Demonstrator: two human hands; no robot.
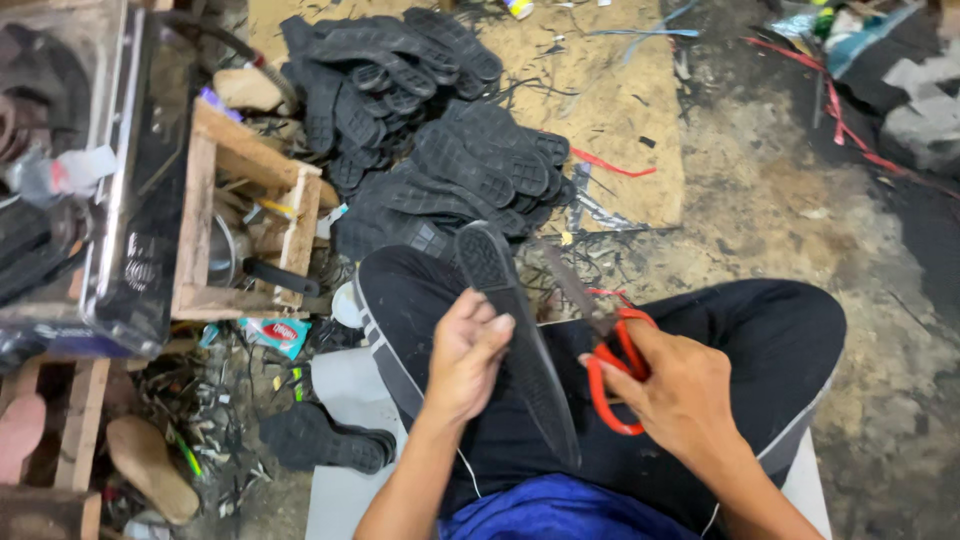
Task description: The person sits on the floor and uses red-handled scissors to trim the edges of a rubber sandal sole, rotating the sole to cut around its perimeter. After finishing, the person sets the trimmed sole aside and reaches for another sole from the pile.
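My left hand (465, 352) grips a black rubber shoe sole (515, 330) held edge-up over my lap, its tread end pointing away from me. My right hand (680, 392) holds red-handled scissors (605, 340), fingers through the loops, blades angled up toward the sole's right edge. The blades look blurred and sit just beside the sole. I sit with black trousers and a blue shirt visible below.
A heap of black rubber soles (430, 130) lies on the floor ahead, partly on a cardboard sheet (600, 100). A wooden crate (245, 225) with a metal pot stands left, beside a dark machine (120, 180). Trimmings litter the floor; a single sole (325, 440) lies lower left.
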